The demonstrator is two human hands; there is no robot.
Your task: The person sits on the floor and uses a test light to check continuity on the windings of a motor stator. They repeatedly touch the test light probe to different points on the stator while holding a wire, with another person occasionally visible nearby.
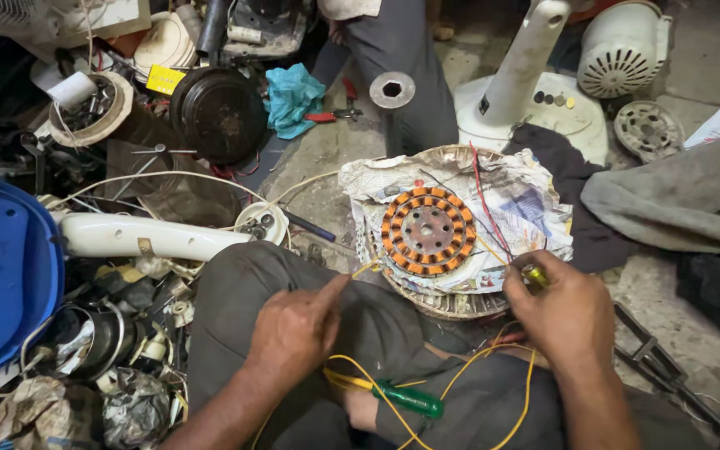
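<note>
A round fan stator with orange copper windings lies on crumpled newspaper over a round metal dish. My left hand pinches a thin yellow wire just left of the stator. My right hand grips a small yellow-green piece at the paper's right edge, with yellow wires looping below it. A green-handled screwdriver rests on my lap between both hands. A red wire runs across the newspaper.
A blue plastic cover sits at the left beside a white fan arm and heaped parts. A white fan base, motor housing, grey cloth, teal rag and another person's legs lie beyond.
</note>
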